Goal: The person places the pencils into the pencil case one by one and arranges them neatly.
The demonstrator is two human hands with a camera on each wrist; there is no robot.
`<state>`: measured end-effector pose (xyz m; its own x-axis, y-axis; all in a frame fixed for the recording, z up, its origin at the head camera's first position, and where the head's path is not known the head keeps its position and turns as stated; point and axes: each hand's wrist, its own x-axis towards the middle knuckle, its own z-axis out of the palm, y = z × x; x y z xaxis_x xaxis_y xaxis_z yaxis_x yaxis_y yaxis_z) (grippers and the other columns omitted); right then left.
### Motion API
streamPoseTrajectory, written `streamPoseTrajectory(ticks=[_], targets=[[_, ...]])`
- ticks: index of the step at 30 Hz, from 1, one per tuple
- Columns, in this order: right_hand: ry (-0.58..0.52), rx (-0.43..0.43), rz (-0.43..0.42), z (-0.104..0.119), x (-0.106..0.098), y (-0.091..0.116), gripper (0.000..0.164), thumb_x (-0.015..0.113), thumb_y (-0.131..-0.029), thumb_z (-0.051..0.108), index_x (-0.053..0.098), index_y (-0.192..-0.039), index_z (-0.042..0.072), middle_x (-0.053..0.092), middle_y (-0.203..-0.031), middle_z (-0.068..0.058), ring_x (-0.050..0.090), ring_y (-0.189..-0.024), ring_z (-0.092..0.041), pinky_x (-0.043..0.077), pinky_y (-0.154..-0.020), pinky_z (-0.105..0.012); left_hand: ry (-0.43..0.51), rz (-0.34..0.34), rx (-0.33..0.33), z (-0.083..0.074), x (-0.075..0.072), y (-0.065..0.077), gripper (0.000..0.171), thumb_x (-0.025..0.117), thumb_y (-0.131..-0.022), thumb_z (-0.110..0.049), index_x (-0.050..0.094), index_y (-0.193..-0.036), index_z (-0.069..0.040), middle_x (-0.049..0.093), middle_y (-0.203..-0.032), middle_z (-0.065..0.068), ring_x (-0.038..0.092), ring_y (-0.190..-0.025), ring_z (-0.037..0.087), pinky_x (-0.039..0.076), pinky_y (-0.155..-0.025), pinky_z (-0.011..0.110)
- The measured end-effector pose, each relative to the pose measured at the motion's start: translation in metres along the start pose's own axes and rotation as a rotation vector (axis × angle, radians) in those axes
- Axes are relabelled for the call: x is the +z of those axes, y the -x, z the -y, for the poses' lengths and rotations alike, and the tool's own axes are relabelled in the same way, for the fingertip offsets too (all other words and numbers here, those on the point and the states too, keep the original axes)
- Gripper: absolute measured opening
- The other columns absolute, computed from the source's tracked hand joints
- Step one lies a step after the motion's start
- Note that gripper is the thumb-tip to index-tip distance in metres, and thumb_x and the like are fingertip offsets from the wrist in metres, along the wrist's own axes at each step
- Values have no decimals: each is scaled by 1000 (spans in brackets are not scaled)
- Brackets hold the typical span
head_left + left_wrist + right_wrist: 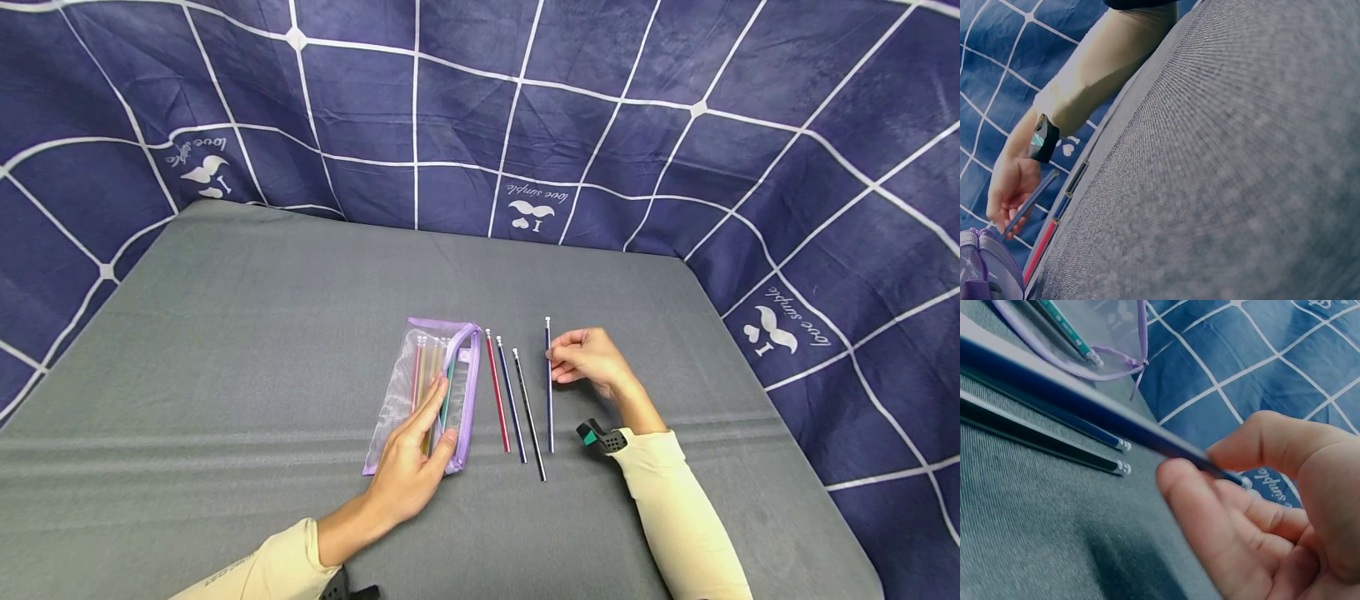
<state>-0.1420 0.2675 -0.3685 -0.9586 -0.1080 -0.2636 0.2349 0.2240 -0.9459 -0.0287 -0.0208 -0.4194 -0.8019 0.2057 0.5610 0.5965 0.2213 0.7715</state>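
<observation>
The right hand (592, 362) pinches a dark blue pencil (550, 417) near its far, eraser end, the thumb and fingers clamped on it. The pencil is raised off the grey worktop (262, 333), to the right of the other loose pencils. The left hand (408, 467) rests on a purple see-through pouch (468, 408), its fingers straight and close together, the thumb set apart near the zipped edge. Several pencils lie inside the pouch, among them a green pencil (1070, 334) whose eraser end shows in the right wrist view. Between the pouch and the raised pencil, three more lie apart, side by side on the worktop: a red pencil (498, 392) nearest the pouch, then a second blue pencil (512, 400), then a black pencil (529, 417). Their eraser ends face away from the person. Both arms wear cream sleeves (675, 492), and a navy cloth (360, 100) with white lines hangs behind the worktop
</observation>
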Motion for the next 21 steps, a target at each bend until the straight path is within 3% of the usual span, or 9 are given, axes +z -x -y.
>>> streamPoseTrajectory(ticks=[5,11,21], targets=[[-118,-60,-4,0,3,-1,6,58,-85,-8,60,-90,-5,68,-69,-6,68,-56,-14,59,-54,-24,-3,1,3,0,0,0,62,61,-88,5,39,-145,10,36,-153,21,32,-141,38,21,-118,34],[-240,-111,-17,-1,10,0,16,54,-86,-12,62,-86,1,67,-67,-6,68,-56,-14,59,-55,-24,-14,3,-5,-1,-1,0,61,62,-88,4,40,-145,9,37,-153,21,33,-141,37,22,-118,34],[-326,-124,-23,-2,30,-2,16,51,-88,-14,59,-88,0,67,-68,-7,70,-58,-16,60,-58,-26,-23,-1,-4,-1,-1,0,61,62,-88,3,40,-145,10,37,-153,21,34,-141,37,22,-118,33]])
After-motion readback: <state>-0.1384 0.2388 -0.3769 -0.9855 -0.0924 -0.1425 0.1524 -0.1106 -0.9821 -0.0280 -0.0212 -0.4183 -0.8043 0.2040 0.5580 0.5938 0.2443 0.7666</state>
